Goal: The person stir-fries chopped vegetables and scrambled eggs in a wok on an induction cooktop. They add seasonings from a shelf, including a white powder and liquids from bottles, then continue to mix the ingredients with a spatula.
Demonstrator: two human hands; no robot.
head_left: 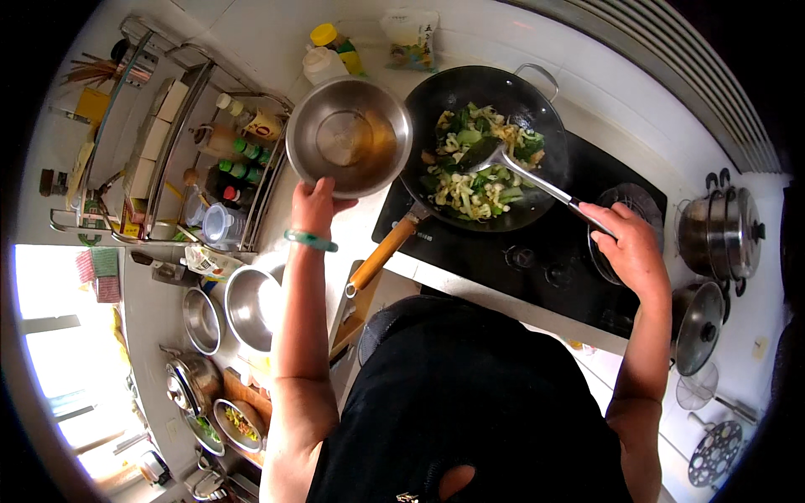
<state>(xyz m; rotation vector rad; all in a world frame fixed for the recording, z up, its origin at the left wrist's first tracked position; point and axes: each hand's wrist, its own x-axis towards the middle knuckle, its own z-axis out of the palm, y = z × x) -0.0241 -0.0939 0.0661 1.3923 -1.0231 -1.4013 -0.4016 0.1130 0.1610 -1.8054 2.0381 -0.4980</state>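
Steel bowl point(312, 119), shiny, round, left of the black wok point(538, 96), near rim grasped by the left hand point(317, 204); brownish patch inside, liquid or reflection unclear. Wok holds chopped green-and-pale vegetables point(482, 201), metal turner point(537, 178) among them, right hand point(633, 247) clasping its dark handle.

Metal rack point(189, 109) w/ btls point(262, 125) on L – lidded pot point(741, 236) & perf. skimmer point(715, 453) on R

Both hands point(631, 245) gripping, forearms point(303, 314) apart
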